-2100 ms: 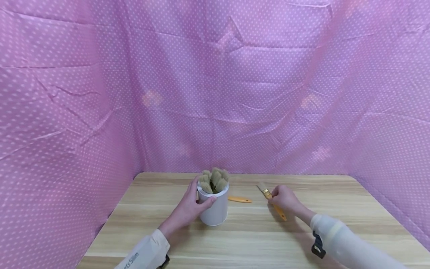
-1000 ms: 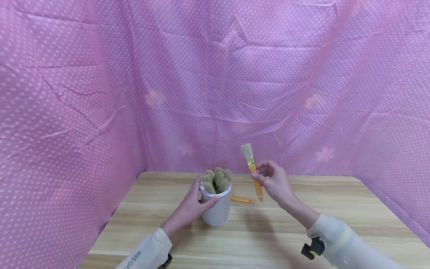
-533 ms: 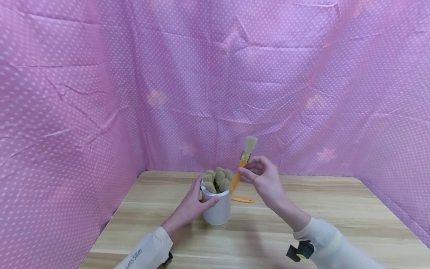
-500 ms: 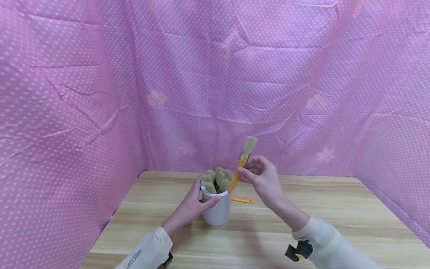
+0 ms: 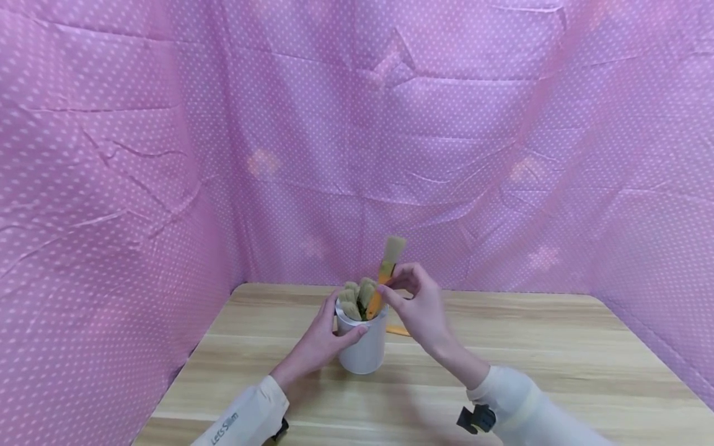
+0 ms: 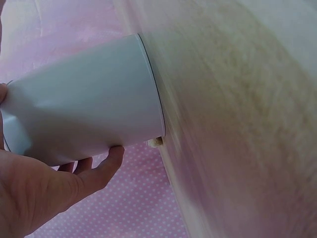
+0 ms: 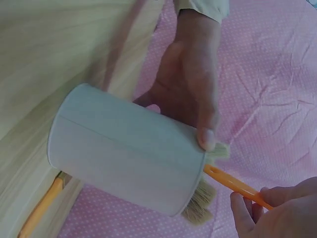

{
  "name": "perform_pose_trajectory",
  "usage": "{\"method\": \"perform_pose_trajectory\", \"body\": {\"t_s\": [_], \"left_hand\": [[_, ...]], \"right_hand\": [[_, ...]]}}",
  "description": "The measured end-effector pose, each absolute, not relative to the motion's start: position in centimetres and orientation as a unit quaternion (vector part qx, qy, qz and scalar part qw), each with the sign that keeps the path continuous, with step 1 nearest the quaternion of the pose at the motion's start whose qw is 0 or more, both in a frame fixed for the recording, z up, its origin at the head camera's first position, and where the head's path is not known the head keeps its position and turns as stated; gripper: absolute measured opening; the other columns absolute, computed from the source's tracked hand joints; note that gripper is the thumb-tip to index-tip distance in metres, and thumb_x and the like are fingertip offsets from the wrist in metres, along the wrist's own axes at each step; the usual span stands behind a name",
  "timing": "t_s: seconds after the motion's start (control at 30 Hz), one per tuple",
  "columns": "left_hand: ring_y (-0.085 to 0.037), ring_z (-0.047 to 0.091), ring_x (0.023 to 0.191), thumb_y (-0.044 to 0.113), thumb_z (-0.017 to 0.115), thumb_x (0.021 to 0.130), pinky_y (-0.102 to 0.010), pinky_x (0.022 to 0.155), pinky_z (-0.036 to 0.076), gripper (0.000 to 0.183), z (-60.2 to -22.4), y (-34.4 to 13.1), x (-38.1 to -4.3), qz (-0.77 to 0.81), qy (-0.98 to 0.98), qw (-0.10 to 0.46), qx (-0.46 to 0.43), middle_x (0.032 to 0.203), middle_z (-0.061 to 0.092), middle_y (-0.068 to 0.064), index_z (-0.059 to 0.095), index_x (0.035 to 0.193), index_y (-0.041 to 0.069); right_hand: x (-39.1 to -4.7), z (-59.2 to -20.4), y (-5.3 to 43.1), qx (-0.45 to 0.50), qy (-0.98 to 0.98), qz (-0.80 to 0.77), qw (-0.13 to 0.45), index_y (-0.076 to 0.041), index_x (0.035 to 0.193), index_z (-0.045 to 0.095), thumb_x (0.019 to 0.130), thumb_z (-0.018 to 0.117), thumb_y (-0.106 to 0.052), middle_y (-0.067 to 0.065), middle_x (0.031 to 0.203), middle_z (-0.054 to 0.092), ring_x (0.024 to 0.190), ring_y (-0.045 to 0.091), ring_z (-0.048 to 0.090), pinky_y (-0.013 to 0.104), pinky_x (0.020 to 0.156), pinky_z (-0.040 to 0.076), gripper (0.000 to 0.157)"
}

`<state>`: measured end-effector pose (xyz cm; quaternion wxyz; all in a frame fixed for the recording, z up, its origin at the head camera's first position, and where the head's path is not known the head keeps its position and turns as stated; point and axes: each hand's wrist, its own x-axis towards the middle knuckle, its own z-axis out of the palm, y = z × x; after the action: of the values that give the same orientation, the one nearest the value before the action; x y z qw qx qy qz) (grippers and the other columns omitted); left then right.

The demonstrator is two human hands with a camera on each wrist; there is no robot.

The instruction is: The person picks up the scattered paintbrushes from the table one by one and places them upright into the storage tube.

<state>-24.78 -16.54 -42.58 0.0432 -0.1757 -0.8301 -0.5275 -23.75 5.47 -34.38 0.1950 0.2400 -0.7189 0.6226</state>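
A white cylindrical can [image 5: 361, 348] stands upright on the table, packed with several paintbrushes [image 5: 349, 297], bristles up. My left hand [image 5: 319, 339] grips the can from the left, thumb on the front near the rim and fingers round the far side. Between thumb and fingers my right hand [image 5: 419, 305] pinches a paintbrush [image 7: 237, 186] by its orange handle, bristles up and tilted to the right. In the right wrist view the handle's end is right at the can's rim. Another paintbrush [image 5: 398, 330] lies on the table behind the can; only its orange handle shows in the head view.
The light wooden table [image 5: 535, 365] spreads out to both sides of the can. A pink polka-dot cloth [image 5: 446, 155] hangs behind it and along the left and right sides.
My right hand has picked the paintbrush up off the table, turned it bristles up and brought it left to the can's mouth. My left hand has stayed on the can.
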Motion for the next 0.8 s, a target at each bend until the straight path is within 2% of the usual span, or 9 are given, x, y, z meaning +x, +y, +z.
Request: {"method": "perform_pose_trajectory", "body": {"t_s": [0.23, 0.33, 0.47, 0.8], "left_hand": [[-0.029, 0.033, 0.143, 0.055, 0.076, 0.088, -0.061, 0.105, 0.042, 0.094, -42.6, -16.5, -24.8, -0.529, -0.828, 0.045, -0.179, 0.157, 0.029, -0.002, 0.019, 0.159, 0.031], [-0.029, 0.033, 0.143, 0.055, 0.076, 0.088, -0.061, 0.106, 0.041, 0.093, -42.6, -16.4, -24.8, -0.527, -0.829, 0.047, -0.181, 0.157, 0.029, -0.002, 0.019, 0.159, 0.031], [-0.027, 0.033, 0.143, 0.056, 0.075, 0.088, -0.059, 0.106, 0.042, 0.093, -42.5, -16.3, -24.8, -0.525, -0.832, 0.042, -0.174, 0.157, 0.029, 0.0, 0.019, 0.158, 0.034], [-0.031, 0.032, 0.143, 0.052, 0.076, 0.089, -0.061, 0.104, 0.042, 0.089, -42.4, -16.3, -24.8, -0.526, -0.828, 0.055, -0.183, 0.156, 0.031, -0.004, 0.022, 0.158, 0.031]], "right_hand": [[-23.6, -35.5, 4.6, 0.268, -0.72, 0.599, 0.227, -0.003, 0.105, 0.061, 0.086, 0.081, 0.001, 0.008, 0.102, 0.07, 0.09, 0.023, 0.071, 0.032, 0.076, 0.061, 0.028], [-23.6, -35.8, 4.6, 0.279, -0.736, 0.563, 0.251, -0.007, 0.106, 0.063, 0.084, 0.083, 0.0, 0.001, 0.099, 0.071, 0.087, 0.017, 0.069, 0.032, 0.08, 0.059, 0.03], [-23.7, -36.3, 4.9, 0.295, -0.763, 0.495, 0.292, -0.012, 0.107, 0.067, 0.083, 0.085, -0.004, -0.007, 0.095, 0.071, 0.083, 0.013, 0.065, 0.034, 0.075, 0.053, 0.031], [-24.1, -36.8, 5.1, 0.318, -0.792, 0.411, 0.32, -0.009, 0.105, 0.069, 0.082, 0.087, -0.007, -0.003, 0.087, 0.068, 0.075, 0.017, 0.057, 0.031, 0.064, 0.049, 0.029]]}}
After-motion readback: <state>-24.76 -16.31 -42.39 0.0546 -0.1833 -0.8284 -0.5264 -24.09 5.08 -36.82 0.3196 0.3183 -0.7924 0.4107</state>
